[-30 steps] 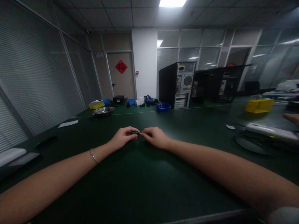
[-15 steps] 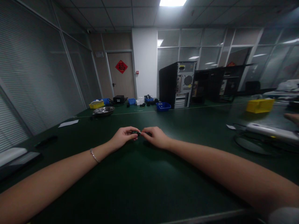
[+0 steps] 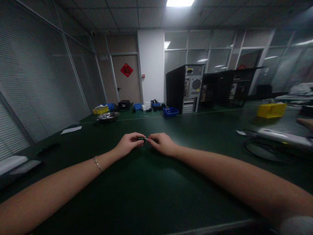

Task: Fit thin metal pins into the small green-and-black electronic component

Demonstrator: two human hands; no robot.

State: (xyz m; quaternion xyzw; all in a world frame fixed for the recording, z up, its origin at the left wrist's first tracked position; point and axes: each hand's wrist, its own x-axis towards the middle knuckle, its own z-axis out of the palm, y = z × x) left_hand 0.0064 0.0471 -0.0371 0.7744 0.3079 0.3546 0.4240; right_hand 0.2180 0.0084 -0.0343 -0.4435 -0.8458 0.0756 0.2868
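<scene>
Head view: green desk (image 3: 137,192) fills the lower frame, a computer tower (image 3: 175,88) right of upper centre. Mid-frame, I see the left hand (image 3: 128,143) and right hand (image 3: 163,144) clamp their fingers on a small dark piece (image 3: 144,140) and its pale tip (image 3: 146,139) respectively, presumably steadying it.

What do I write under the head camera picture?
Left hand and right hand hold a tiny part at a green table.

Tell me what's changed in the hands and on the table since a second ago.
Nothing visibly changed; nothing was picked up or released. The left hand still holds the small dark part, the right hand at its pale end; the blue tray and computer tower stay put.
</scene>
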